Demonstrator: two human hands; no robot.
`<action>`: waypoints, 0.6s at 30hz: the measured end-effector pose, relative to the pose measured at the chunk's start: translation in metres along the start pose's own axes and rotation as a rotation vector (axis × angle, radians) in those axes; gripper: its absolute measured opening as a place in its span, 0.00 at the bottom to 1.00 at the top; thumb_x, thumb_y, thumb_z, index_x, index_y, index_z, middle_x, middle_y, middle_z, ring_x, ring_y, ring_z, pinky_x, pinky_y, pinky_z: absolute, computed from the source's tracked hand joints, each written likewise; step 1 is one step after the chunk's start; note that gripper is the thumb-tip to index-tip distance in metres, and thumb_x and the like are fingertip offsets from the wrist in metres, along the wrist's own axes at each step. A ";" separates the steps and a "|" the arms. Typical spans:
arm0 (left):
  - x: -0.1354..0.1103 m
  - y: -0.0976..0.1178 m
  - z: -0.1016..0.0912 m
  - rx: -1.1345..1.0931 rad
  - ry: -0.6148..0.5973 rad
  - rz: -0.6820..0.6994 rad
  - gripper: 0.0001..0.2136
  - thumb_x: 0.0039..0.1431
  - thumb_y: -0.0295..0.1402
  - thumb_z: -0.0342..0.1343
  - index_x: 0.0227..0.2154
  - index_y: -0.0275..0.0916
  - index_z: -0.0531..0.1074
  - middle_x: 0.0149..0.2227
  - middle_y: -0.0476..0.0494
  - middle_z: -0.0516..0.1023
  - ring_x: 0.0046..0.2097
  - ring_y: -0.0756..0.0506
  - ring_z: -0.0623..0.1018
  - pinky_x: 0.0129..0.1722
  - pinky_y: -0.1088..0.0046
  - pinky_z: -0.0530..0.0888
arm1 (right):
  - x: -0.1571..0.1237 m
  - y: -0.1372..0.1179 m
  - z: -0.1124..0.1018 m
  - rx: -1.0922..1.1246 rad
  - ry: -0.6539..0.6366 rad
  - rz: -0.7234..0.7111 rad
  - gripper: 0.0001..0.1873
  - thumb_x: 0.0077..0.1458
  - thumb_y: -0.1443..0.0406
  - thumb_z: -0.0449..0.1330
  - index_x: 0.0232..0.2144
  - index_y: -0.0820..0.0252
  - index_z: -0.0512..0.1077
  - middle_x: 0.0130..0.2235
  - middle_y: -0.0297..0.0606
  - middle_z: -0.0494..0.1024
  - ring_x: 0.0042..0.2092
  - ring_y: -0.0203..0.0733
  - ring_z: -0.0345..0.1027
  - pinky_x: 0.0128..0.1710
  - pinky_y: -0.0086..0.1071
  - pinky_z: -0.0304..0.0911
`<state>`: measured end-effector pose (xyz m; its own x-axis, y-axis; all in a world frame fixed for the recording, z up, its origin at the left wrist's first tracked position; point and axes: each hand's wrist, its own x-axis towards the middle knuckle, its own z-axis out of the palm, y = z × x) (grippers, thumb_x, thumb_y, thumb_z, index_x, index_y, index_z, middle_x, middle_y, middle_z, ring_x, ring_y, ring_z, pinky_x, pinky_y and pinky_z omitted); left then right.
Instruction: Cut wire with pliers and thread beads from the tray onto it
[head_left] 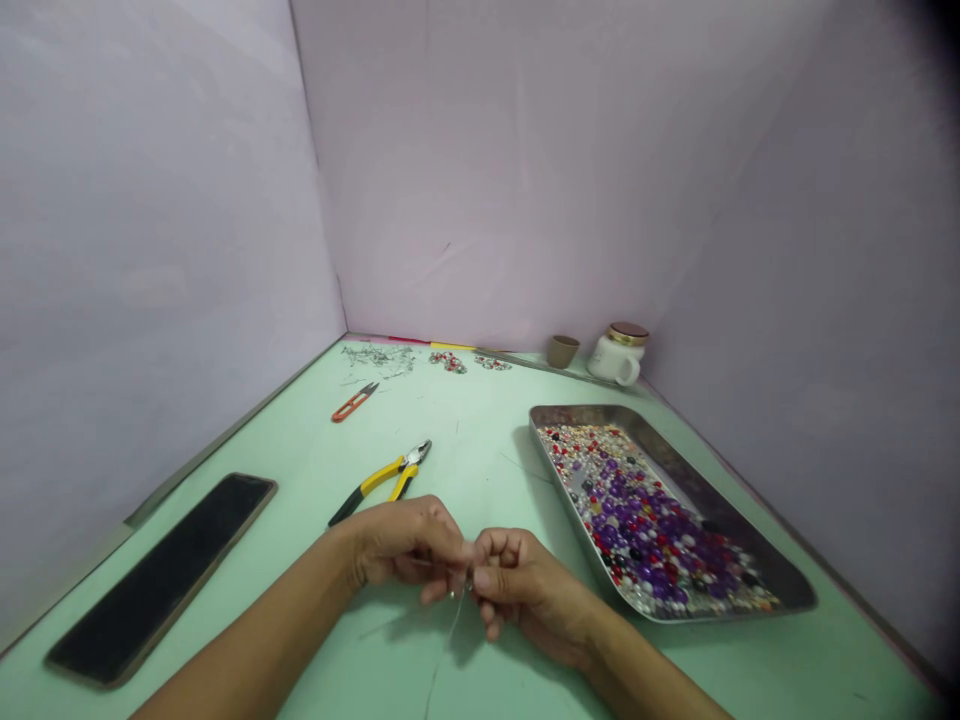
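Observation:
My left hand [420, 545] and my right hand [517, 585] meet at the front middle of the green table, thumbs and fingertips pinched close together. A thin thread or wire [452, 640] hangs down from between them toward the near edge. Small beads show at the fingertips, mostly hidden by the fingers. Just beyond my left hand lie pliers [386, 475] with yellow and black handles, their jaws pointing away. To the right of my right hand stands a metal tray [551, 455] holding many purple, red, white and black beads [645, 520].
A dark phone [161, 575] lies at the left. Orange thread snips [355, 402] rest farther back, near a heap of thin wire pieces [379, 357]. Beaded pieces [448, 362] lie along the far edge. A brown cup [562, 351] and a white lidded mug [617, 357] stand at the back right.

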<state>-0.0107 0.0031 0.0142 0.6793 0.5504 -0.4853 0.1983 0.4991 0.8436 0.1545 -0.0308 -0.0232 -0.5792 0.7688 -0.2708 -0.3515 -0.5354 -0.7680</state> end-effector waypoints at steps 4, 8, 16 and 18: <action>0.001 0.007 -0.012 -0.295 0.446 0.311 0.11 0.47 0.36 0.51 0.28 0.33 0.73 0.24 0.43 0.73 0.14 0.60 0.53 0.13 0.82 0.47 | 0.005 -0.004 -0.002 0.240 0.204 -0.195 0.13 0.32 0.69 0.68 0.20 0.65 0.66 0.21 0.31 0.71 0.21 0.26 0.64 0.22 0.19 0.64; 0.008 0.005 -0.007 -0.164 0.649 0.476 0.10 0.41 0.28 0.55 0.31 0.33 0.71 0.29 0.45 0.72 0.17 0.60 0.56 0.15 0.83 0.52 | 0.010 -0.005 -0.005 0.392 0.354 -0.269 0.14 0.32 0.70 0.68 0.21 0.64 0.66 0.24 0.31 0.73 0.23 0.25 0.65 0.26 0.19 0.65; 0.017 0.000 0.031 0.126 0.788 0.545 0.07 0.41 0.32 0.57 0.24 0.34 0.72 0.23 0.49 0.70 0.23 0.54 0.66 0.24 0.78 0.64 | 0.009 0.003 0.002 0.252 0.324 -0.228 0.15 0.32 0.66 0.68 0.21 0.64 0.66 0.23 0.34 0.74 0.23 0.29 0.67 0.24 0.22 0.65; 0.015 0.002 0.031 0.143 0.801 0.536 0.05 0.41 0.32 0.57 0.19 0.34 0.70 0.18 0.51 0.67 0.21 0.54 0.64 0.22 0.78 0.63 | 0.008 0.003 0.004 0.183 0.305 -0.213 0.15 0.32 0.65 0.68 0.23 0.64 0.66 0.23 0.36 0.75 0.23 0.31 0.67 0.24 0.24 0.64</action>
<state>0.0224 -0.0086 0.0153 0.0330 0.9995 0.0032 0.1226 -0.0072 0.9924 0.1458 -0.0282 -0.0252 -0.2447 0.9229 -0.2974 -0.5814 -0.3851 -0.7167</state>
